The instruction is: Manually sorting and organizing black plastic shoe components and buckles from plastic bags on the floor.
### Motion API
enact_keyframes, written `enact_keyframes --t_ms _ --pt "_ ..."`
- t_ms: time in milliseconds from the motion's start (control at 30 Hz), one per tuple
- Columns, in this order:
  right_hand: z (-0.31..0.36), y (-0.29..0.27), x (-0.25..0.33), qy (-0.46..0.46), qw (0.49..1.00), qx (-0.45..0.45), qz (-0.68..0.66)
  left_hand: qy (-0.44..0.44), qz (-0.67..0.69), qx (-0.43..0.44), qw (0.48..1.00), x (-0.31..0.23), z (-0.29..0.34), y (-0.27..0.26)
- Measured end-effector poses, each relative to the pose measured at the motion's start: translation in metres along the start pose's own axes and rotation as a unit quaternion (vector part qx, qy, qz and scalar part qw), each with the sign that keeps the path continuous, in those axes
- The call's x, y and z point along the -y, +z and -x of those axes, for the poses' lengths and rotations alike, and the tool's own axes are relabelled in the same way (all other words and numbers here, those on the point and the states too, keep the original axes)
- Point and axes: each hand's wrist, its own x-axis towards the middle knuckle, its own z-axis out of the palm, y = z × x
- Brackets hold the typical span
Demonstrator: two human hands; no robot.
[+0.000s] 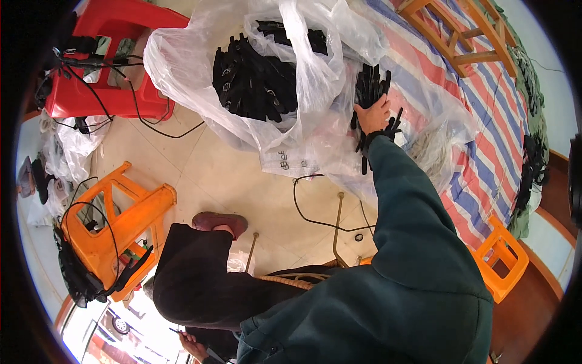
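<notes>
My right hand (pixel 374 115) reaches far forward, its thumb and fingers curled over a bundle of black straps (pixel 368 85). The straps lie on clear plastic, and their ends stick out on both sides of my hand. To the left of it, a large translucent plastic bag (pixel 182 60) gapes open, with many black straps with metal buckles (pixel 257 82) packed inside. At the lower left, beside my dark-trousered leg, my left hand (pixel 193 347) is closed around a thin black strip whose end pokes out; the rest of it is hard to make out.
A red stool (pixel 115 91) with black cords stands at the far left, an orange stool (pixel 115 224) nearer. Striped sheeting (pixel 485 133) covers the right, with a wooden frame (pixel 461 36) on it and another orange stool (pixel 503 261) nearby. A black cord (pixel 297 200) crosses the tiled floor.
</notes>
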Motion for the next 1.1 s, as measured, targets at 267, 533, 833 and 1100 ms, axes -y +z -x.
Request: enact_keyframes --t_ms 267,533,833,1100 --pt "-0.001 -0.004 -0.005 -0.007 1.0 -0.006 0.012 0.0 0.006 0.0 1.0 -0.005 0.013 0.014" --pt "-0.003 0.003 -0.014 -0.049 0.999 -0.006 0.004 0.014 -0.011 -0.004 1.0 -0.018 0.037 0.051" --pt "0.008 0.009 0.004 -0.031 0.998 0.014 0.044 0.001 0.008 0.01 1.0 -0.003 0.018 0.008" --pt "-0.006 -0.004 -0.011 -0.059 0.998 -0.002 -0.011 0.009 0.017 0.02 1.0 -0.01 0.028 0.024"
